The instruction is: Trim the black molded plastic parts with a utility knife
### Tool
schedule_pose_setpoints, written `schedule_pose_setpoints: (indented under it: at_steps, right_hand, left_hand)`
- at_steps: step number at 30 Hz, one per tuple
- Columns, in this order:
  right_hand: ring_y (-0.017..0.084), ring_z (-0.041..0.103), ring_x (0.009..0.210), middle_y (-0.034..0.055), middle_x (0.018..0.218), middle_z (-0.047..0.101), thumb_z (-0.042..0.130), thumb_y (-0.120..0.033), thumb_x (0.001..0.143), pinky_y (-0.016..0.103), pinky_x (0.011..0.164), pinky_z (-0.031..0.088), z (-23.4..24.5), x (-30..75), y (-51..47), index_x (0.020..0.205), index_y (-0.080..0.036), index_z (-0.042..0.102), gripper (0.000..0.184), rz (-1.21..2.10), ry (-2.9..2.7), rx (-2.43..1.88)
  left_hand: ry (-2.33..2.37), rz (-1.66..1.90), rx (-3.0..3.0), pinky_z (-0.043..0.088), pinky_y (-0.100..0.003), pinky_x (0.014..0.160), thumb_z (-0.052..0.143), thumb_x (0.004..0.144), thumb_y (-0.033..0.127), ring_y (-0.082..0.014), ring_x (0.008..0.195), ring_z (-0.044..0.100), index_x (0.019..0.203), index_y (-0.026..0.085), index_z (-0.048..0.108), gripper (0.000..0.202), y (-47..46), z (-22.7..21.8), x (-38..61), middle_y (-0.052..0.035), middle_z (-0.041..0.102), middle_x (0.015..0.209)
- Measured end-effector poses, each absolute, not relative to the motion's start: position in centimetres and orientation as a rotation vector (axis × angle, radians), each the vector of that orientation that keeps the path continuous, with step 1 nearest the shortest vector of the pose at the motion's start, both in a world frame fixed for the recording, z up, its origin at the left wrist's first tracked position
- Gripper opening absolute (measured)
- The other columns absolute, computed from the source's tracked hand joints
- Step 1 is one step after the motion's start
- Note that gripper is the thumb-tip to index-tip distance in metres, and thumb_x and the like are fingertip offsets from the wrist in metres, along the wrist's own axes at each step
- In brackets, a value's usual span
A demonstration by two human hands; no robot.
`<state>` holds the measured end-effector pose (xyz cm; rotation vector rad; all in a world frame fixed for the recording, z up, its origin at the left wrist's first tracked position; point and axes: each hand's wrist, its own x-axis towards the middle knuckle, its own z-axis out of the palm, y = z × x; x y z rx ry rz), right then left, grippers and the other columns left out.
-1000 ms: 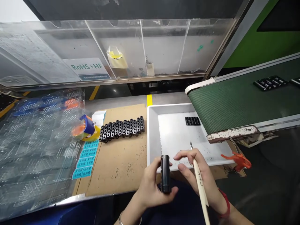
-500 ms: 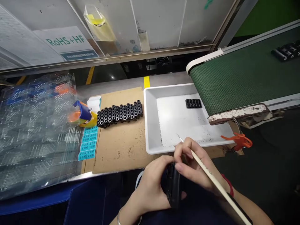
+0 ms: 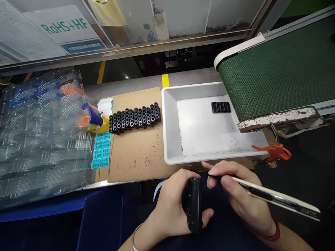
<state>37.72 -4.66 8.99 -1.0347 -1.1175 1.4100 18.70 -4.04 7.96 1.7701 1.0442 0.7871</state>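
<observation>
Upright in my left hand [image 3: 170,204] is a black moulded plastic block [image 3: 195,205], gripped between fingers and thumb below the front edge of the white tray [image 3: 165,139]. My right hand [image 3: 247,200], a short way to the right of the block, has its fingers closed round a slim cream-and-black craft knife [image 3: 282,198]. The knife's lettered handle end points right and slightly down. Its tip is not clearly visible among the fingers. Another black ribbed block [image 3: 220,107] lies inside the tray.
Rows of black blocks [image 3: 134,118] stand together on cardboard [image 3: 136,153] left of the tray. A green conveyor belt [image 3: 282,66] overhangs the tray's right side, near an orange clamp [image 3: 277,153]. Clear plastic trays [image 3: 47,146], blue labels [image 3: 101,153] and a blue-yellow holder [image 3: 94,116] are at left.
My right hand has drawn away from the block to the right, and the craft knife has swung to nearly level. My left hand still holds the block. The view has tilted downward.
</observation>
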Motion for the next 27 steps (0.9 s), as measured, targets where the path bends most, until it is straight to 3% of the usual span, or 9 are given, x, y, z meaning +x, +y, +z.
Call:
schedule_pose_setpoints:
  at_steps: [4,7,14,23,27]
  right_hand:
    - [0.012,0.069,0.075,-0.0047,0.078,0.073,0.068,-0.025,0.096,0.03,0.09,0.059,9.2,37.0,-5.5,0.098,-0.032,0.07,0.007,1.494,-0.957,-1.003]
    - [0.012,0.066,0.07,-0.0036,0.074,0.069,0.068,-0.025,0.096,0.028,0.075,0.06,9.5,36.6,-5.6,0.093,-0.029,0.067,0.006,1.467,-0.923,-0.976]
    - [0.013,0.064,0.065,-0.003,0.069,0.068,0.068,-0.028,0.096,0.031,0.073,0.06,9.8,36.3,-5.3,0.089,-0.029,0.067,0.007,1.419,-0.945,-1.017]
    - [0.012,0.064,0.053,-0.0049,0.059,0.063,0.072,-0.033,0.092,0.035,0.073,0.064,10.0,35.8,-4.7,0.078,-0.028,0.065,0.017,1.403,-0.933,-1.048]
    - [0.012,0.065,0.057,-0.0046,0.062,0.065,0.071,-0.031,0.093,0.032,0.074,0.063,9.7,36.0,-4.6,0.082,-0.028,0.066,0.013,1.454,-0.909,-1.017]
  left_hand:
    - [1.027,0.794,1.763,0.057,-0.029,0.073,0.081,0.07,0.028,-0.0189,0.084,0.07,0.111,0.026,0.056,0.048,-3.9,8.4,18.9,-0.001,0.072,0.097]
    - [1.028,0.803,1.744,0.058,-0.028,0.075,0.082,0.068,0.027,-0.0181,0.084,0.071,0.112,0.026,0.056,0.052,-3.8,8.5,18.9,-0.0001,0.073,0.098]
    - [1.043,0.796,1.755,0.057,-0.025,0.076,0.083,0.066,0.026,-0.0155,0.084,0.07,0.11,0.026,0.058,0.051,-3.8,8.7,18.7,0.0017,0.072,0.096]
    - [1.026,0.841,1.769,0.058,-0.029,0.072,0.082,0.064,0.022,-0.0188,0.082,0.071,0.111,0.027,0.056,0.054,-3.4,8.5,18.8,-0.0008,0.075,0.098]
    - [1.039,0.804,1.761,0.057,-0.027,0.075,0.083,0.064,0.022,-0.0171,0.083,0.071,0.109,0.027,0.057,0.052,-3.1,8.7,18.8,0.0008,0.074,0.096]
